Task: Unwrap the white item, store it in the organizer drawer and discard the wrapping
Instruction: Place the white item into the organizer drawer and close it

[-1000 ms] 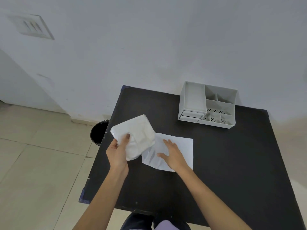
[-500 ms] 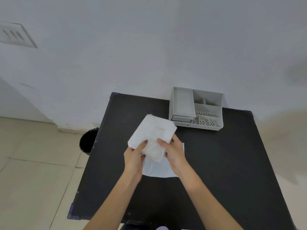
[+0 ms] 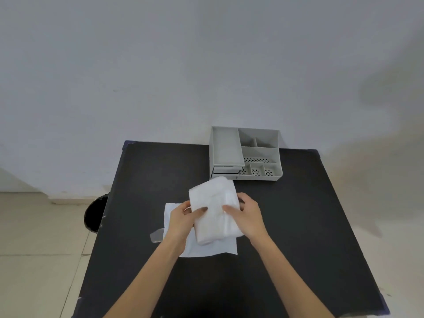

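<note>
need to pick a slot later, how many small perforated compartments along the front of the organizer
3, side by side along the front edge of the organizer: left, middle, right. The white item may hide more at the left.

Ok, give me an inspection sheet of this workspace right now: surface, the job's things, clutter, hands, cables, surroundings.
Surface: black table, against the wall.
Job's things: white item, held in both hands above a flat white sheet on the table; grey organizer at the far edge, its drawers shut.
Clutter: small clear scrap beside the sheet's left edge.
Hands: left hand and right hand both grip the white item, thumbs on top.
Cables: nothing seen.
Surroundings: plain wall; tiled floor; black bin on the floor left of the table.
</note>
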